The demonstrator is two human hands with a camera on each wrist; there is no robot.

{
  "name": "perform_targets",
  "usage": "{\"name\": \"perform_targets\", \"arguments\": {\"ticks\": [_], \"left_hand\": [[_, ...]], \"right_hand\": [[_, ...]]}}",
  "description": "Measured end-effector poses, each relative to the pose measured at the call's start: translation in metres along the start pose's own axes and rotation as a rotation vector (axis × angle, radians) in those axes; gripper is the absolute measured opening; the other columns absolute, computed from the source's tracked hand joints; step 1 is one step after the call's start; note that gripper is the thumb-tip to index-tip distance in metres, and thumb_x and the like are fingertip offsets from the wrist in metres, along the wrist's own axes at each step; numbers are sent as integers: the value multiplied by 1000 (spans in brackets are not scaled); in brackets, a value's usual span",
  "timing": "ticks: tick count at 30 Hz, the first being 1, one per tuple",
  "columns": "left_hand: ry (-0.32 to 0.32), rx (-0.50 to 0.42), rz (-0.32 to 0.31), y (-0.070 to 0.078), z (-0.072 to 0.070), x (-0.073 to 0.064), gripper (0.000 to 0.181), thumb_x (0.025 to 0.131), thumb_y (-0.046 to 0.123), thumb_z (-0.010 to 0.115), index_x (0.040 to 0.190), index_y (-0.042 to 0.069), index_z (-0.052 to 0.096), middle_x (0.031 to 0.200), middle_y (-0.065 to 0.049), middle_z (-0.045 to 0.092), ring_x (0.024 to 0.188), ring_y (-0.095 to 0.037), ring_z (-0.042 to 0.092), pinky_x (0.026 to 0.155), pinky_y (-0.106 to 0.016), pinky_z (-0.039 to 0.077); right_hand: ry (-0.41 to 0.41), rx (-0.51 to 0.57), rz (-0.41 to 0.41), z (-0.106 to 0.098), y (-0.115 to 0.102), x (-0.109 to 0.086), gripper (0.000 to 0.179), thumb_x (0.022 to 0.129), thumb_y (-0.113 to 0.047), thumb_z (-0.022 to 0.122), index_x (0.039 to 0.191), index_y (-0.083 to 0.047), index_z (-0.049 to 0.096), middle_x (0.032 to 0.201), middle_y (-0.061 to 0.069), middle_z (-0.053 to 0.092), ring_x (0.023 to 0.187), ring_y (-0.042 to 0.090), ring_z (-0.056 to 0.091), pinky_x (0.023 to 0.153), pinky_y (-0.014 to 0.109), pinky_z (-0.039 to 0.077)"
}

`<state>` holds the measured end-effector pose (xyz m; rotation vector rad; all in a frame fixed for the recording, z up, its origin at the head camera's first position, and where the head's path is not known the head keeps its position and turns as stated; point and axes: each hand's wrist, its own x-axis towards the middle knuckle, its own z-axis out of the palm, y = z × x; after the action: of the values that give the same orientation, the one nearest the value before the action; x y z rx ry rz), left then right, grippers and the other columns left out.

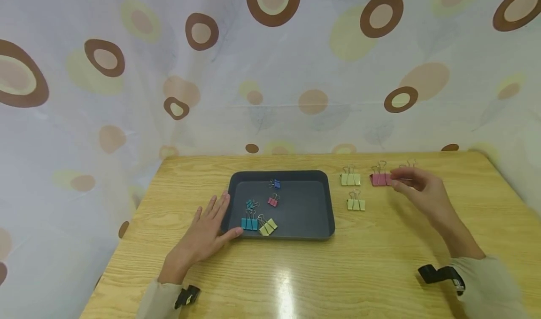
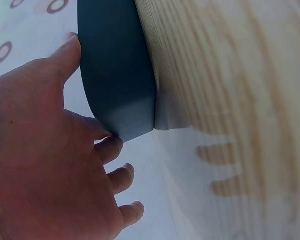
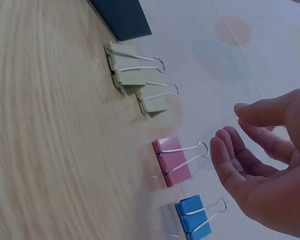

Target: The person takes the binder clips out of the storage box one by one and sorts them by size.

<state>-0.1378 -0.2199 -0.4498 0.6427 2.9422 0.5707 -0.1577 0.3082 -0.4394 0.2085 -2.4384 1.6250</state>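
- Nearest cam: pale R sleeve [image 1: 486, 281] & L sleeve [image 1: 158, 300], each w/ black strap [image 1: 444, 275] at cuff.
- R hand [image 1: 424, 196]: thumb & fingers curved, narrow gap btwn tips, nothing held; just beside lg pink clip [image 1: 379, 180], can't tell if touching.
- Lg pink clip on tbl [image 1: 338, 272], R of tray, handles up; blue clip [image 3: 194, 217] next to it, farther R, mostly hidden by hand in head view.
- 2 pale yellow clips [image 1: 356, 205], one behind other, btwn tray & lg pink.
- L hand [image 1: 204, 234]: fingers wide, fairly straight, at tray's L rim, thumb by near L corner.
- Dark tray [image 1: 304, 211] mid-tbl, holds 5 clips: sm blue [image 1: 276, 184], sm pink [image 1: 273, 201], sm teal [image 1: 252, 204], lg teal [image 1: 249, 224], yellow [image 1: 268, 228].
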Motion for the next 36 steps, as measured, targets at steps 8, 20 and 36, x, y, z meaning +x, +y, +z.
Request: {"name": "perform_targets", "arguments": {"ticks": [8,20,36], "left_hand": [[-12,-6,-25,-2,3,-5,95,100,60,56,164,4,14,171,-10,10,156,-40,10,119,-71,10],[-17,-5,-12,-1,1,-3,95,100,61,55,164,3,14,170,-12,11,156,-39,12,120,-67,13],[-31,7,0,1,-3,1,94,100,60,55,164,3,16,171,-12,11,155,-40,13,120,-67,13]], "right_hand": [[-64,-15,-42,29,-21,-2,28,100,-7,68,126,4,66,118,4,71,103,2,66,84,13,51],[-180,47,-103,71,-48,-4,25,99,-5,68,124,1,67,118,8,68,106,8,67,87,18,55],[-291,131,-66,126,-63,0,25,99,-6,68,123,2,67,122,27,64,107,23,67,90,25,56]]}}
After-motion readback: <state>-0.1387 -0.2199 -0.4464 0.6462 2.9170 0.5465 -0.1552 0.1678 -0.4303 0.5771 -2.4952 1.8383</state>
